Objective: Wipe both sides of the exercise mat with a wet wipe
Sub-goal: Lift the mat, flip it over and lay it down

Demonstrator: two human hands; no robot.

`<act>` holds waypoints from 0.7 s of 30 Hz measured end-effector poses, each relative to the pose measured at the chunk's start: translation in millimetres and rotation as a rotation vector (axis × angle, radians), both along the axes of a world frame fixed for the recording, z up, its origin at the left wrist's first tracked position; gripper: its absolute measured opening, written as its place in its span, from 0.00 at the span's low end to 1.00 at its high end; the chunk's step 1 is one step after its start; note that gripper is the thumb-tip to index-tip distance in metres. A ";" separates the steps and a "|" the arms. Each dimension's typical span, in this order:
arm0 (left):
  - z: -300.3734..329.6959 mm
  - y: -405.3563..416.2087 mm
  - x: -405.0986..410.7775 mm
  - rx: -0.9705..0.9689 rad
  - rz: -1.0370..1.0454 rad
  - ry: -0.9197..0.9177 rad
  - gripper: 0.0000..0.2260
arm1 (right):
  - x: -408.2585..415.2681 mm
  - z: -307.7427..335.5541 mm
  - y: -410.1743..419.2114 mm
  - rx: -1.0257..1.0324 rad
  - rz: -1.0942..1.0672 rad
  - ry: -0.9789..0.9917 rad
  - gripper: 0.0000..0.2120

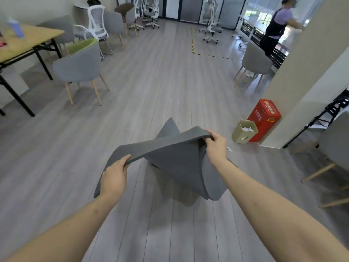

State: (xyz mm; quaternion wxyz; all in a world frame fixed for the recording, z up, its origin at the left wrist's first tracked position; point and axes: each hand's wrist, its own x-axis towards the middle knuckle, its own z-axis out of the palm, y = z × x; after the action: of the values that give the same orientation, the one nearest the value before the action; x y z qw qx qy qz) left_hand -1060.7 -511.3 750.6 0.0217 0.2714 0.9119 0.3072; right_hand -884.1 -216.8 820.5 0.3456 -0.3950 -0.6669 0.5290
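Head view, mat: grey mat (175, 159) twisted in mid-air, centre frame, above the floor (56, 167).
Hands: left hand (115, 176) and right hand (216, 141) each pinch an edge, likely flipping it.
Wipe: none visible.

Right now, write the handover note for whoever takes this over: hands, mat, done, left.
Left hand grips the mat's near edge. Right hand grips the same edge further along.
The mat hangs twisted above the floor, not laid flat.
No wet wipe in either hand; used wipes appear to lie in the bin.
Done: cannot tell which sides are wiped.
Left: lay the mat flat, wipe whichever side remains.
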 end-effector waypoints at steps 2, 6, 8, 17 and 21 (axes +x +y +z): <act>-29.5 1.5 16.5 -0.058 -0.038 -0.039 0.18 | 31.3 -32.7 3.2 0.023 0.049 -0.122 0.18; -96.6 6.7 48.6 -0.198 -0.082 -0.163 0.16 | 104.6 -115.4 14.0 0.079 0.148 -0.391 0.20; -132.4 7.7 69.0 -0.269 -0.125 -0.212 0.16 | 139.0 -153.6 11.9 0.101 0.164 -0.465 0.20; -285.8 -21.5 173.0 -0.440 -0.244 -0.410 0.14 | 266.6 -323.1 -38.4 0.002 0.106 -0.617 0.19; -348.1 -41.9 198.4 -0.521 -0.309 -0.390 0.18 | 316.4 -403.9 -73.7 0.020 0.166 -0.729 0.21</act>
State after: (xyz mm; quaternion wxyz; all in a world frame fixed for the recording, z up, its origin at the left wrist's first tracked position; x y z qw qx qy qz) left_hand -862.3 -553.2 402.5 0.3101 0.3274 0.8865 0.1036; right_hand -567.7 -290.5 416.6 0.0452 -0.4985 -0.7810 0.3736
